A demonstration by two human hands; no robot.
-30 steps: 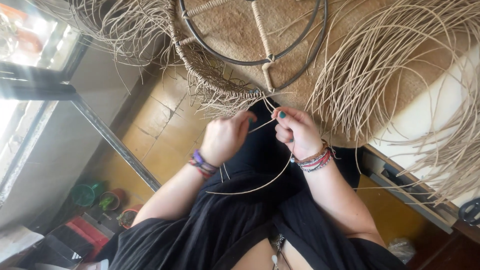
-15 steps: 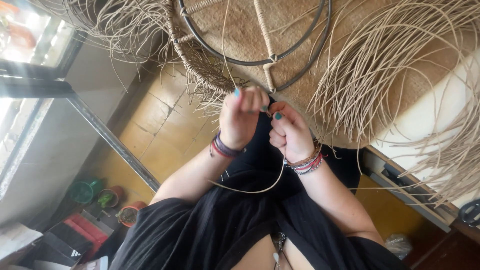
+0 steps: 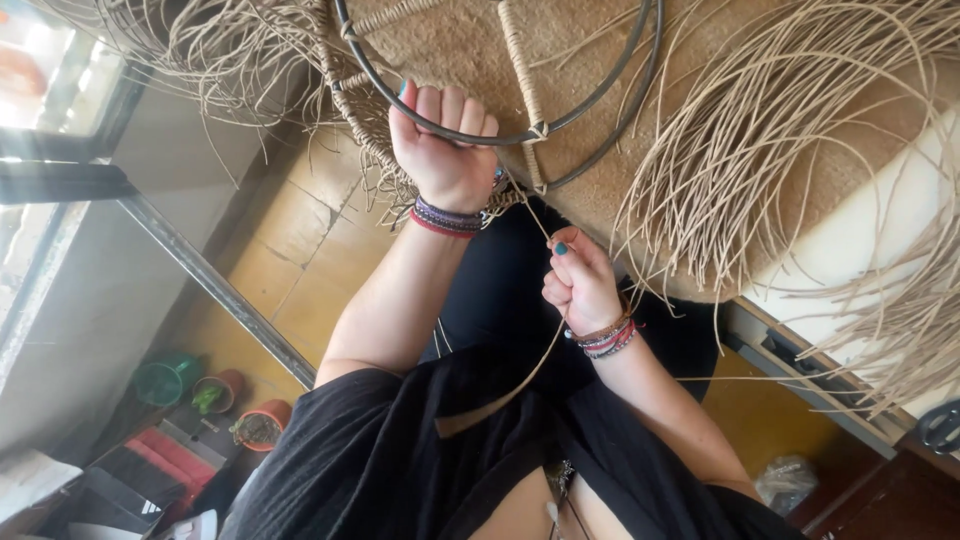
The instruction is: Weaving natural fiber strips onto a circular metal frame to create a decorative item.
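A dark metal ring frame (image 3: pixel 600 95) with cord-wrapped spokes lies against a tan woven mat (image 3: pixel 450 40). My left hand (image 3: pixel 445 140) is raised and closed around the ring's lower rim, fingers curled over the wire. Below and to the right, my right hand (image 3: pixel 580 280) pinches a thin pale fibre strand (image 3: pixel 530 215) that runs up to the ring's wrapped spoke and trails down across my black clothing. Both wrists wear beaded bracelets. A partly woven rim of fibre (image 3: pixel 375 140) shows beside my left hand.
Loose bundles of pale fibre strands (image 3: pixel 760 150) fan out at right and at top left (image 3: pixel 220 50). Yellow floor tiles (image 3: pixel 290 260) lie below. Small plant pots (image 3: pixel 215 390) and red books sit at bottom left, a window frame (image 3: pixel 60 180) at left.
My left hand has risen from beside the right hand and taken hold of the metal ring. My right hand stays low, pulling the strand taut. The view has moved closer.
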